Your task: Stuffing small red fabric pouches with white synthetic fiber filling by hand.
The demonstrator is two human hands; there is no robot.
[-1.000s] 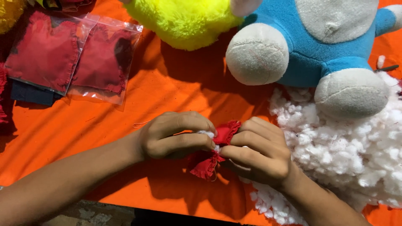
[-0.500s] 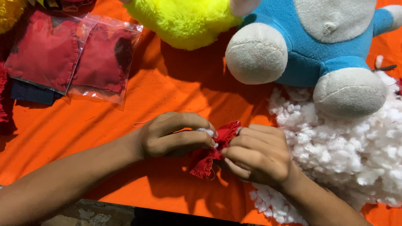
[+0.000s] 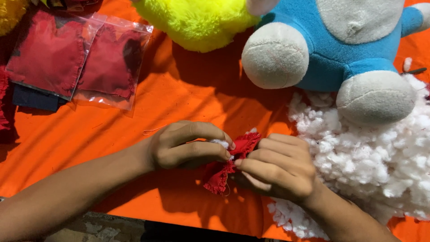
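Both hands, left hand and right hand, pinch a small red fabric piece, pressing white stuffing inside; more fiberfill lies close.

1. Two hands at work, left hand and right hand, lower centre.
2. One red fabric piece between them.
3. Two clear bags of red cloth, upper left.
4. Two plush toys up top: yellow plush, blue plush.
5. One white stuffing pile, right.
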